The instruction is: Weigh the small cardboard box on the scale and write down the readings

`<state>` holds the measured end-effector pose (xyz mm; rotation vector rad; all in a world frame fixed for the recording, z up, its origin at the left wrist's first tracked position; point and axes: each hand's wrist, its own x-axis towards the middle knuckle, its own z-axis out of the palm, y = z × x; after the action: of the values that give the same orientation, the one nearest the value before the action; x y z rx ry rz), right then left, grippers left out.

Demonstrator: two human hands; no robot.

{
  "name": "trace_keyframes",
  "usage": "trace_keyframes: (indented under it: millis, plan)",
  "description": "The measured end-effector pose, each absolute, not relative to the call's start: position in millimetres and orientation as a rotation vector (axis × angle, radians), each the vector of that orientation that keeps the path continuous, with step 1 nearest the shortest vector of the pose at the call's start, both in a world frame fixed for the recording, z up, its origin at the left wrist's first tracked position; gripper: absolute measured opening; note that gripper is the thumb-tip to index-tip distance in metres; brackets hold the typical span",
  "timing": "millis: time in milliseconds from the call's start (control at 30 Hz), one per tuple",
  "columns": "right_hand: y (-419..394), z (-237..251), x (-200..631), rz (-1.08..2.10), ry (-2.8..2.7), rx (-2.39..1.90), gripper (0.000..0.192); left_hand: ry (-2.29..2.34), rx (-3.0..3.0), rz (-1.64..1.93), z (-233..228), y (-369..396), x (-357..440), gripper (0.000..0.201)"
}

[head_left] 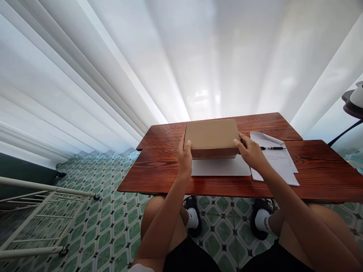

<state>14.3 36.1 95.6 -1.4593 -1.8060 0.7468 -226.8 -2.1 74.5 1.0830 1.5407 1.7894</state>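
Observation:
A closed brown cardboard box (212, 136) is gripped at both ends over the wooden table. My left hand (184, 155) wraps its left end, thumb on the near corner. At the right end, my right hand (249, 149) holds it with the thumb in front and the fingers behind. Below the box is a flat, pale grey panel (221, 170), mostly covered by it. Whether the box rests on something or is held up, I cannot tell. Beside my right hand lie sheets of paper (279, 166) with writing, and a black pen (273, 148) on top of them.
The red-brown wooden table (159, 166) ends close to my knees. White curtains (198, 56) hang behind it. A white wheeled metal rack (48, 211) stands on the green tiled floor (113, 219) at left. A dark round-topped stand (354, 104) is at the far right.

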Motion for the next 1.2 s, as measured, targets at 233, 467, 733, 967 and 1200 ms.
trace_keyframes:
  millis: [233, 467, 733, 967, 1200]
  plan:
    - [37, 77, -3, 1.195, -1.651, -1.048, 0.065, 1.665, 1.093, 1.916, 84, -4, -251, 0.051]
    - [32, 76, -28, 1.374, -1.669, -0.852, 0.066, 1.649, 1.032, 2.005, 86, -6, -281, 0.042]
    - [40, 86, -71, 1.362, -1.823, -0.841, 0.067, 1.678, 0.942, 2.088, 94, -11, -316, 0.041]
    - [42, 93, -127, 1.487, -1.826, -0.794, 0.066, 1.761, 0.867, 2.188, 88, -16, -371, 0.043]
    - [42, 87, -163, 1.569, -1.852, -0.785, 0.061, 1.823, 0.761, 2.261, 70, -16, -409, 0.043]
